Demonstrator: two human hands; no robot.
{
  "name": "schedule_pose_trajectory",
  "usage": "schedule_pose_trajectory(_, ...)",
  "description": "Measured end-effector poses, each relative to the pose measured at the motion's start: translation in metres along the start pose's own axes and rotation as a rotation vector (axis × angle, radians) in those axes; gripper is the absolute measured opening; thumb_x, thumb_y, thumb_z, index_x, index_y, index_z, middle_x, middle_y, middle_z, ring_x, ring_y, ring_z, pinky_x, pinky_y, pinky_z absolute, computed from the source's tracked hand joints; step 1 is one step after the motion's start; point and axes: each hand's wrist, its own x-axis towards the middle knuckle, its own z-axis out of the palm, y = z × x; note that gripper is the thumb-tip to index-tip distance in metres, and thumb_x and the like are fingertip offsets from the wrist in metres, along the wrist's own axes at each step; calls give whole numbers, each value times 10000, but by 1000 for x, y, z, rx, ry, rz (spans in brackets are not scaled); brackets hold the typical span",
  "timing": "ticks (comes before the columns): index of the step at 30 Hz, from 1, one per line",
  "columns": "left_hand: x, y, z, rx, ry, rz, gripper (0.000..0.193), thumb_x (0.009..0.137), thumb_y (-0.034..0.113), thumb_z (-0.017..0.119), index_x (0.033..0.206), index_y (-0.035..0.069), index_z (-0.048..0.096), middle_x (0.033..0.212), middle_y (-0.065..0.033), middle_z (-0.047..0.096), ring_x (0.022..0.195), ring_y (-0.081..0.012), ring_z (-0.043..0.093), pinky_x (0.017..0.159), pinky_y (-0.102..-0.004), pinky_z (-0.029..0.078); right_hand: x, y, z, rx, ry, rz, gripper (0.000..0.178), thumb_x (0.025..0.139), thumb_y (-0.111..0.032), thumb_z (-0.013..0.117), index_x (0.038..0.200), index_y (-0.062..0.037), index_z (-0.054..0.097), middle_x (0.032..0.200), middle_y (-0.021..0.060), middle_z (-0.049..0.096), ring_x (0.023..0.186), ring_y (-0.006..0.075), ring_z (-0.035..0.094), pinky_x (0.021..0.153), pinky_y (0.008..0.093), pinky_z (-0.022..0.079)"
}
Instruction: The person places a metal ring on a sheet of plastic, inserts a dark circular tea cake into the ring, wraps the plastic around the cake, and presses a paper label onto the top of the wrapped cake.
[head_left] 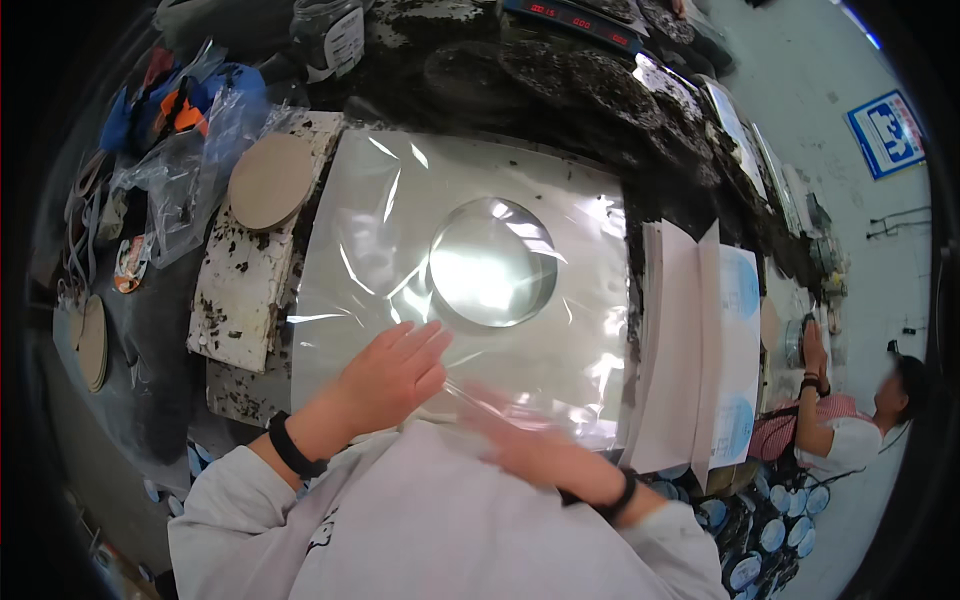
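A sheet of clear plastic film (375, 270) lies over a pale board in front of me, with creases and bright reflections. On it, a little right of the middle, sits a round, shiny ring (551, 285) with a pale, glaring inside. I cannot tell whether the film runs under or over it. My left hand (395, 375) is open above the film's near edge, fingers stretched out, just below and left of the ring. Motion smears my right hand (530, 440) at the near edge, to the right of the left one. Its fingers are too blurred to read.
A brown round disc (271, 182) rests on a dirt-flecked white slab (235, 290) at left, beside crumpled plastic bags (185, 205). Folded white card sheets (675, 340) stand at right. Behind are a scale with a red display (575, 22) and a jar (328, 40). A co-worker (850, 425) is at far right.
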Motion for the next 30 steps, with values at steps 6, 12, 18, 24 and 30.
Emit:
schedule_pose_trajectory(6,-8,-18,26,-262,-295,-228,379,777,332,720,972,25,615,1284,-170,570,1229,-315,521,1009,-448,415,-48,20,-3,-387,227,281,568,798,-152,711,1324,-44,527,1455,189,439,1327,362,445,1051,437,421)
schedule_pose_trajectory(12,-9,-170,-38,424,60,-866,643,819,363,692,1292,-34,514,1339,-193,527,1275,-349,459,1045,-447,382,-5,31,-114,-537,268,410,703,753,-137,762,1384,-37,467,1491,201,383,1352,375,411,1068,432,409)
schedule_pose_trajectory(18,-94,-226,-4,425,-95,-812,611,823,258,704,1308,-52,497,1364,-201,517,1244,-362,498,1042,-430,401,135,102,-283,-873,599,219,1044,690,-281,836,1521,-73,240,1577,214,200,1443,379,234,1146,420,295)
schedule_pose_trajectory(24,-56,-218,-35,372,-173,-818,575,826,210,691,1297,-57,496,1364,-203,518,1204,-359,523,962,-413,442,191,170,-335,-1184,513,458,1007,728,-412,806,1526,-137,257,1565,204,244,1435,377,255,1155,429,292)
schedule_pose_trajectory(30,-63,-218,-22,529,-246,-726,493,854,189,637,1274,-35,507,1259,-220,565,1140,-337,565,868,-391,483,183,187,-335,-866,446,433,768,828,-95,676,1501,-202,323,1521,155,364,1399,348,342,1105,428,375)
